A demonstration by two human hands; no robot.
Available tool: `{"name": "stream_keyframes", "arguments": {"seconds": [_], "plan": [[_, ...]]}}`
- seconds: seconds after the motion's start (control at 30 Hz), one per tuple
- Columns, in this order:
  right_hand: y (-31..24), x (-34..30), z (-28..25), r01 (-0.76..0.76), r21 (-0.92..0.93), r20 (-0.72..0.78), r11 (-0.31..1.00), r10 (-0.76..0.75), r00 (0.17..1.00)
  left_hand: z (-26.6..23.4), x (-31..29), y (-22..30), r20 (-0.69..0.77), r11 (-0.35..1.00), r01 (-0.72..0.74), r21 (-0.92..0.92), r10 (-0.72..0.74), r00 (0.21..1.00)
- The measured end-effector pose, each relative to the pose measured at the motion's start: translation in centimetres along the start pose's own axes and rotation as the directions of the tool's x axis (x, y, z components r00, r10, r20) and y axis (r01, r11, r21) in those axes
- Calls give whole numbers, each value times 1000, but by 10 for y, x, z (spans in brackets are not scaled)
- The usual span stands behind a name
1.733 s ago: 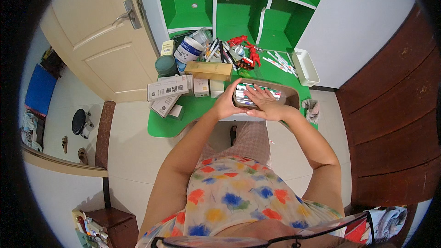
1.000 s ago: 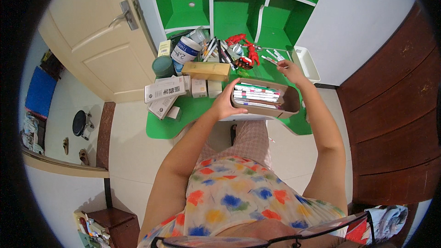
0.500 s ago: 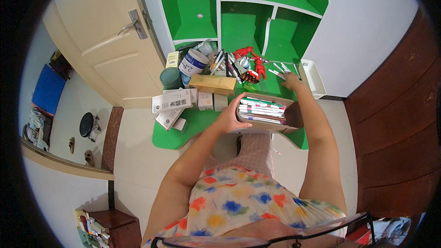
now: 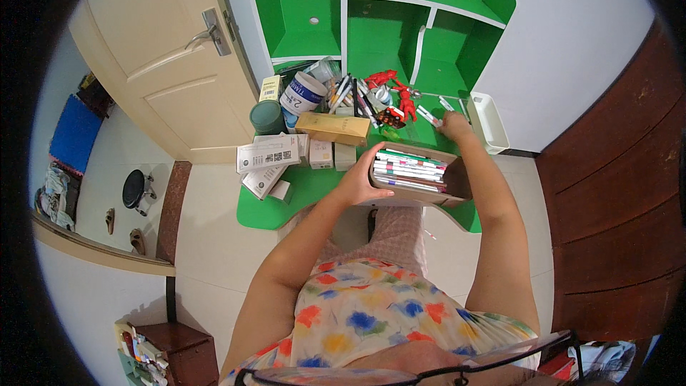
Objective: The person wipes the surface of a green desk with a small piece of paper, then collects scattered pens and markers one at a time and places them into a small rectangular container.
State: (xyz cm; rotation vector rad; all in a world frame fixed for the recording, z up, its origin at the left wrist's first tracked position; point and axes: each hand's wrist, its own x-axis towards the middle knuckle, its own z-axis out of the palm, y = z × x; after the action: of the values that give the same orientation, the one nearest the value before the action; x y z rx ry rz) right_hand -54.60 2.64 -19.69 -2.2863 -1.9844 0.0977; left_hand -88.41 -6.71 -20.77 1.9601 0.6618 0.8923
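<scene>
Since the earlier frames my right hand (image 4: 454, 126) has left the top of the cardboard box (image 4: 418, 175) and reached out to about one o'clock, where it now rests among the loose pens (image 4: 431, 116) on the green tabletop (image 4: 300, 186); its fingers are curled down over them, but I cannot tell whether they actually grip one. My left hand (image 4: 359, 177) has stayed on the box, fingers wrapped around its near-left end and holding it tilted, so the rows of markers packed inside face me. I see the box sitting at the front edge of the tabletop, just right of centre, above my lap. At eleven o'clock from it lies a long tan carton (image 4: 333, 129), with small white packages (image 4: 268, 154) spread further left. Behind those stand a dark green cup (image 4: 267, 117) and a white tub (image 4: 301, 93) lying on its side, and a red toy (image 4: 400, 96) sits among scattered pens at twelve. A white tray (image 4: 487, 123) hangs off the tabletop's right end, just beside my right hand
</scene>
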Motion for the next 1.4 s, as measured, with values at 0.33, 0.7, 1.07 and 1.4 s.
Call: {"name": "stream_keyframes", "arguments": {"seconds": [0.33, 0.7, 1.07, 1.4], "plan": [[8, -5, -17, -78, 114, 419, 990, 23, 908, 0, 0, 6, 17, 1000, 16, -9, -16, 1000], [-8, -29, -19, 118, 142, 164, 983, -141, 976, -2, -1, 0, 4, 1000, -17, 11, 17, 1000], [-14, -61, -57, 143, 658, -156, 739, -52, 986, 0, 0, 5, -7, 998, 33, 57, -33, 999], [-39, -89, -57, 23, 842, 41, 540, -106, 993, -1, 0, 8, 8, 999, 17, 50, -17, 1000]]}}
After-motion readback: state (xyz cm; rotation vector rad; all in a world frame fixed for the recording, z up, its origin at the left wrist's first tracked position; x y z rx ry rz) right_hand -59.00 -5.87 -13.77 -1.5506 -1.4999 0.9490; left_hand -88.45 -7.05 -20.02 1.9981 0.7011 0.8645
